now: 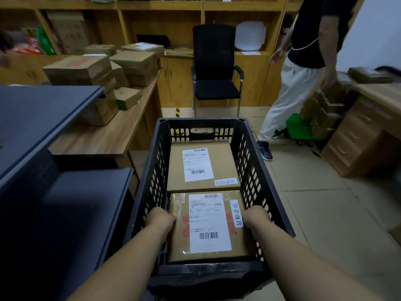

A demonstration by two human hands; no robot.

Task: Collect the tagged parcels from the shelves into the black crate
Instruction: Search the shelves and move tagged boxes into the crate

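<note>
The black crate stands on the floor in front of me. Two cardboard parcels lie flat inside it, each with a white shipping label and a small handwritten tag. The far parcel lies free. The near parcel sits between my hands: my left hand presses its left side, and my right hand presses its right side. My fingers reach down past the parcel's edges and are hidden.
Dark grey shelves stand at my left. Behind them a wooden desk carries several cardboard boxes. A black chair faces me. A person in white trousers steps at the right near a green trolley and another desk.
</note>
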